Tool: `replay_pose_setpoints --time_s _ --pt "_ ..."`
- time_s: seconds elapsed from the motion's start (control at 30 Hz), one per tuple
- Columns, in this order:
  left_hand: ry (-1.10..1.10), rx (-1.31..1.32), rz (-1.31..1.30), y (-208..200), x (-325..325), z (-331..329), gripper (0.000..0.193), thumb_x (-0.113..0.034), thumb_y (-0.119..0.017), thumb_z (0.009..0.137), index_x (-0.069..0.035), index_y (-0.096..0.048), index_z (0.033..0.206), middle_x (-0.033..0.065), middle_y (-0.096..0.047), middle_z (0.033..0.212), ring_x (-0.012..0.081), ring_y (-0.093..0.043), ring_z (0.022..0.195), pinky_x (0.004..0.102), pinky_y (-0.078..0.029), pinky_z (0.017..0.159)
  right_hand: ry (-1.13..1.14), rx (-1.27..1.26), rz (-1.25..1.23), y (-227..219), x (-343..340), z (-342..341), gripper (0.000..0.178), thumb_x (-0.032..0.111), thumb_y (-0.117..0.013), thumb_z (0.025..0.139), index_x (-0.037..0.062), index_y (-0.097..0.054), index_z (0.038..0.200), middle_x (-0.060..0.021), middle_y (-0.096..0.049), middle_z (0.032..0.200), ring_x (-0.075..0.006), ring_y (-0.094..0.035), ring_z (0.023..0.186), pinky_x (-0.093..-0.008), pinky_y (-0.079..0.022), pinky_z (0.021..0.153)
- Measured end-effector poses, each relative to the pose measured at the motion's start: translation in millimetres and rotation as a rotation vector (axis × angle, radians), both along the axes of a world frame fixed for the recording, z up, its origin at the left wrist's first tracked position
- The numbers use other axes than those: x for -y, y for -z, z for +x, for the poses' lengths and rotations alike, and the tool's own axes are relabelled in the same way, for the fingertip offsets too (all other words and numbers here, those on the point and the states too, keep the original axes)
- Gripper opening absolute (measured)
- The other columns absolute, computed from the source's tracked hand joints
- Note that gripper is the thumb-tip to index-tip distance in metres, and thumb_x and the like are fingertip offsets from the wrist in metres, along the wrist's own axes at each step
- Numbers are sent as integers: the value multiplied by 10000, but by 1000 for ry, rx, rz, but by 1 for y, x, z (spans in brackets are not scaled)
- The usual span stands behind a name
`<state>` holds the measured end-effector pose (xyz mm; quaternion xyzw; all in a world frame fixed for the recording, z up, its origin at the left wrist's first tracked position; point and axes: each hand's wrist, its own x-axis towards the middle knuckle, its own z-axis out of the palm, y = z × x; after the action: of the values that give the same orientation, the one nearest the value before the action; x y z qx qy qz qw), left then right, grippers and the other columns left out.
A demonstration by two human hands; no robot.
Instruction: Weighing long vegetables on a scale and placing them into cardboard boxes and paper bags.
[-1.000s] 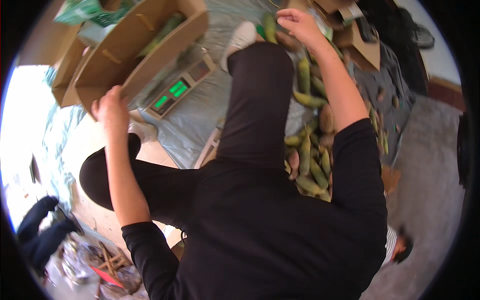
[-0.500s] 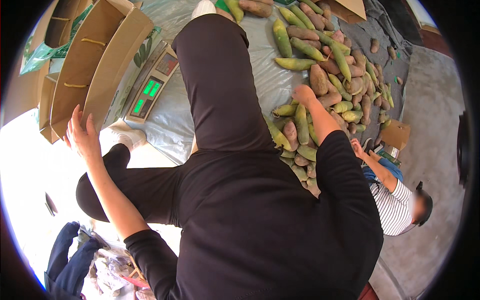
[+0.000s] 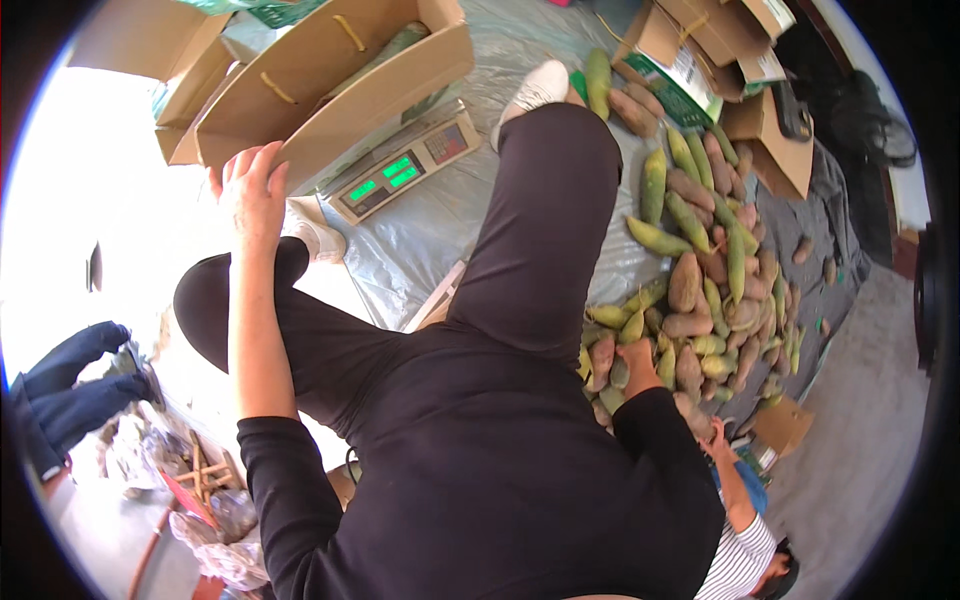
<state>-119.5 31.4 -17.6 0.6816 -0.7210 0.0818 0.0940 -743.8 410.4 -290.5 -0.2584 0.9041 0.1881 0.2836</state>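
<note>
My left hand [image 3: 252, 195] is raised at the near corner of a long cardboard box [image 3: 375, 105] with yellow cord handles. Its fingers are bent but apart, holding nothing; whether they touch the cardboard I cannot tell. Inside the box lies a long green radish [image 3: 395, 50]. Over on the right, my right hand [image 3: 637, 358] reaches down into a heap of green radishes [image 3: 738, 262] and brownish-pink, sweet-potato-like roots [image 3: 686, 283]. Its fingers are curled among them, and what they grip is hidden. A grey-green piece [image 3: 620, 373] lies against this hand.
A digital scale [image 3: 405, 165] with lit green displays stands beside the box on plastic sheeting [image 3: 400, 255]. More cartons [image 3: 770, 145] stand beyond the heap. A co-worker in a striped shirt [image 3: 738, 555] reaches toward the heap from the lower right. Plastic bags [image 3: 215, 550] lie lower left.
The view has swung left, moving the box, scale and heap rightward in the picture. My right hand has moved to a nearer part of the heap. My left hand stays by the box's corner.
</note>
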Motion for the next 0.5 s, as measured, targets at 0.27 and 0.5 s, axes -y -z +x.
replay_pose_setpoints --time_s 0.27,0.5 --pt "-33 -40 -67 -16 -12 9 269 -170 -634 774 -184 -618 1042 6 -581 995 212 -518 1022 514 -255 1013 -9 15 120 -94 96 79 592 185 -772 642 -19 -504 1129 -187 -576 1120 -299 -564 1042 -376 -464 850" --pt "-36 -82 -47 -22 -10 7 234 -148 -608 780 -178 -632 1011 -1 -584 939 201 -526 996 523 -262 1013 -224 173 -393 -92 159 63 581 170 -760 617 3 -501 1110 -214 -556 1124 -363 -535 1044 -411 -449 863"
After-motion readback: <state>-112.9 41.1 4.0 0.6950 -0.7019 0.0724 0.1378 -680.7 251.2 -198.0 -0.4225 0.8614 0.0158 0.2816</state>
